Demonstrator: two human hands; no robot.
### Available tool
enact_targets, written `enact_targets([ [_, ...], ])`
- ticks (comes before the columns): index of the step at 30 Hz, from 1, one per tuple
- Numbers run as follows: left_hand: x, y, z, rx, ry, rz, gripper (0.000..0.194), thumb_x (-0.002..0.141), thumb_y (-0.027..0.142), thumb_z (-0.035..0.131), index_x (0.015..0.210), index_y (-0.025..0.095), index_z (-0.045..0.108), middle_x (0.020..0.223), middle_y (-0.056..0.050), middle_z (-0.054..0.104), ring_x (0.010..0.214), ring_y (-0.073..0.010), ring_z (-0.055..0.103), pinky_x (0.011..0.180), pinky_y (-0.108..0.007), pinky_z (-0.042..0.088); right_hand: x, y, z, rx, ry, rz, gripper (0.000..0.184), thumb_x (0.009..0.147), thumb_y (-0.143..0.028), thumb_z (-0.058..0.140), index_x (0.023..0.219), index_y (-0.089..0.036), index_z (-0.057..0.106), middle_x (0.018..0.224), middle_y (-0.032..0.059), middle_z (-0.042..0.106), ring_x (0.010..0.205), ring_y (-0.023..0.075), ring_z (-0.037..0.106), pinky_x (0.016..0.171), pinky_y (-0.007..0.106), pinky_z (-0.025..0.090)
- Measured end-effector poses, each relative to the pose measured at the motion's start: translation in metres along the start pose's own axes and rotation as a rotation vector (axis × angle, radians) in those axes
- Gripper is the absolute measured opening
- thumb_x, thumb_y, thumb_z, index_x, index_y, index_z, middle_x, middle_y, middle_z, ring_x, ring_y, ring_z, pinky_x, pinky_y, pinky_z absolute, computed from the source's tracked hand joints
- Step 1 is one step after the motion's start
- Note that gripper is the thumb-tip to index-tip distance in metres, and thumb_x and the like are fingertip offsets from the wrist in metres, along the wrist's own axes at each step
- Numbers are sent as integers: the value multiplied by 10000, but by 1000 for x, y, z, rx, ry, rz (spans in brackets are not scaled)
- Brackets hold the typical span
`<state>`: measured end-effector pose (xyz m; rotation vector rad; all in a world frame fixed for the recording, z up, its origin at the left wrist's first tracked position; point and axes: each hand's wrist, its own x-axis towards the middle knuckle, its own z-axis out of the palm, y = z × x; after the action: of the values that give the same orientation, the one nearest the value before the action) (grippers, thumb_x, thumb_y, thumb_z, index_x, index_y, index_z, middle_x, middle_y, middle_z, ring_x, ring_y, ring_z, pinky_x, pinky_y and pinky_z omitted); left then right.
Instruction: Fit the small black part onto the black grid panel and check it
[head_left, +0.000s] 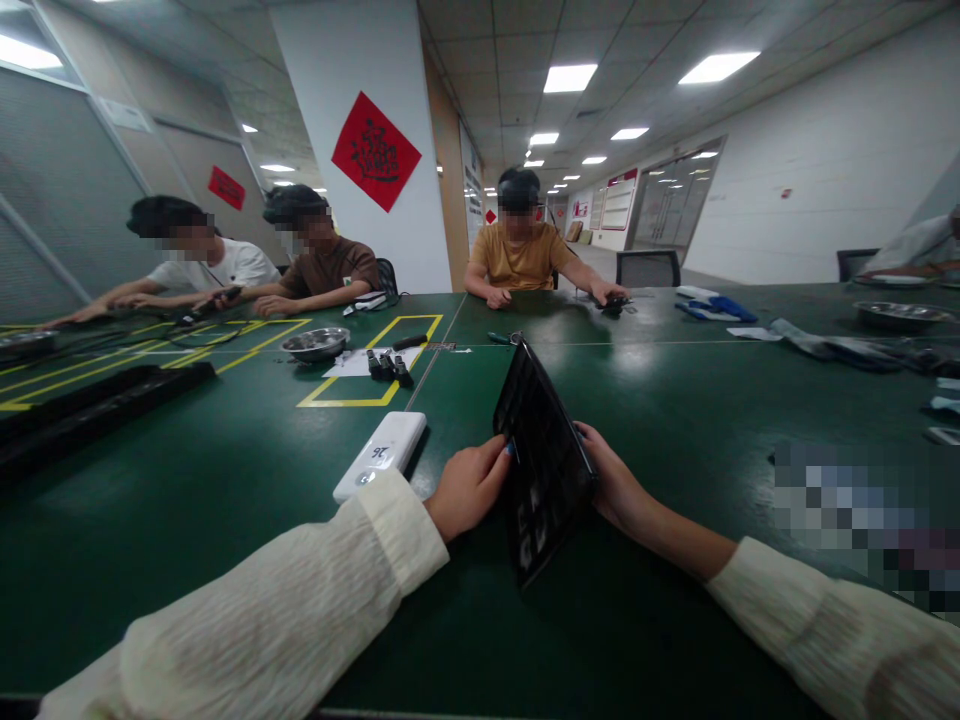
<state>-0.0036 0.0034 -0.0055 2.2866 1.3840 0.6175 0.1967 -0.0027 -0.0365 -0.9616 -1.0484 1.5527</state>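
Observation:
A flat black panel (pixel 546 470) with a glossy rim and faint grid-like markings stands tilted on edge above the green table. I cannot make out its exact kind. My left hand (pixel 471 484) grips its left side, thumb laid against the dark face and fingers curled. On the right edge, my right hand (pixel 616 478) holds it, with some fingers hidden behind the panel. Beside my left wrist lies a white power bank (pixel 396 440) marked 26; my sleeve covers its near end.
A metal bowl (pixel 315 344) and several black parts (pixel 388 366) sit at the left near yellow tape (pixel 352 403). A long black tray (pixel 97 400) lies farther left. Pliers (pixel 501 338) are beyond the panel. Gloves (pixel 825 345) lie at the right. Several people sit around the table.

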Motion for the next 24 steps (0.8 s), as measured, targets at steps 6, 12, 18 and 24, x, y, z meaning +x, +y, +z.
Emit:
enact_targets([
  [6, 2, 1, 0, 6, -14, -10, 488, 934, 440, 186, 675, 189, 515, 608, -22, 547, 580, -159, 526, 573, -254, 350, -1, -2, 0, 5, 2, -11, 390, 799, -428, 513, 1131, -253, 407, 662, -43, 574, 410, 110, 499, 343, 209, 300],
  [12, -1, 3, 2, 160, -2, -67, 385, 949, 394, 202, 857, 194, 518, 699, -40, 596, 647, -184, 578, 590, -258, 340, -2, -5, 3, 9, 25, -1, 347, 804, -420, 487, 1094, -254, 391, 635, -56, 553, 390, 101, 494, 324, 188, 293],
  [18, -1, 3, 1, 244, -26, -81, 312, 962, 365, 208, 1027, 213, 473, 778, -38, 633, 718, -190, 618, 627, -254, 357, -3, -5, 4, -82, 14, 34, 406, 820, -465, 443, 1146, -251, 330, 568, -63, 548, 351, 117, 495, 328, 195, 321],
  [24, 1, -1, 1, 187, -23, -36, 422, 963, 394, 153, 852, 209, 516, 739, -38, 625, 694, -184, 604, 616, -251, 360, 2, 2, -3, -104, -35, 14, 453, 813, -488, 466, 1169, -242, 334, 588, -59, 564, 362, 122, 524, 322, 197, 333],
])
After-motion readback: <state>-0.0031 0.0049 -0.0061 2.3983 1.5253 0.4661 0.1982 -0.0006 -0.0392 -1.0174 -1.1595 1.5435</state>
